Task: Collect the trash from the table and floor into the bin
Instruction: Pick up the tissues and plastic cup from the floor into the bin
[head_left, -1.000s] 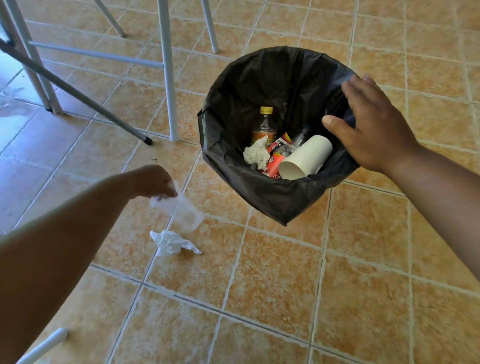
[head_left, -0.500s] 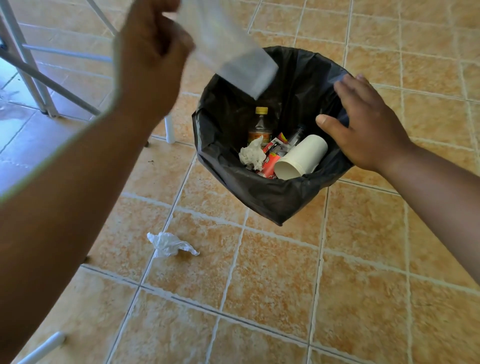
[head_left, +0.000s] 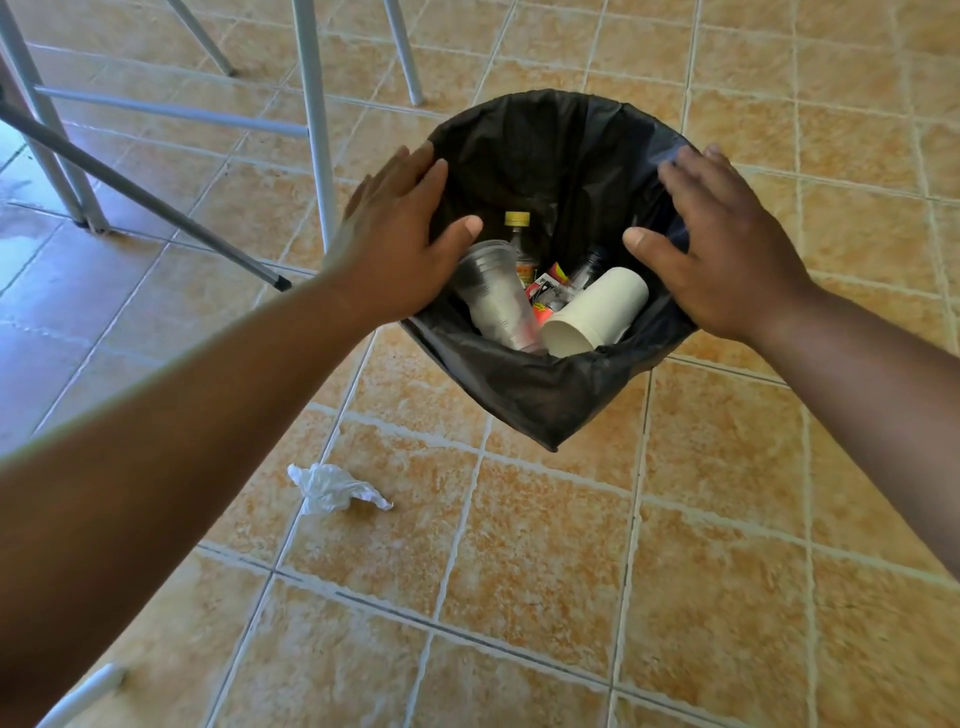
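A bin lined with a black bag (head_left: 545, 395) stands on the tiled floor at centre. Inside it lie a clear plastic cup (head_left: 493, 296), a white paper cup (head_left: 597, 312), a small bottle with a yellow cap (head_left: 518, 228) and red wrappers (head_left: 545, 286). My left hand (head_left: 400, 244) rests flat on the bin's left rim, fingers straight, holding nothing. My right hand (head_left: 727, 249) lies on the right rim with fingers spread over the bag. A crumpled white tissue (head_left: 332, 488) lies on the floor in front of the bin, to its left.
Grey metal table and chair legs (head_left: 311, 119) stand behind and left of the bin. A dark slanted rod (head_left: 156, 202) ends in a foot close to my left forearm. A white leg tip (head_left: 83, 691) shows at bottom left.
My left hand carried the clear plastic cup up from the floor and over the bin, and let it go; the cup now lies inside. The left hand came down onto the rim.
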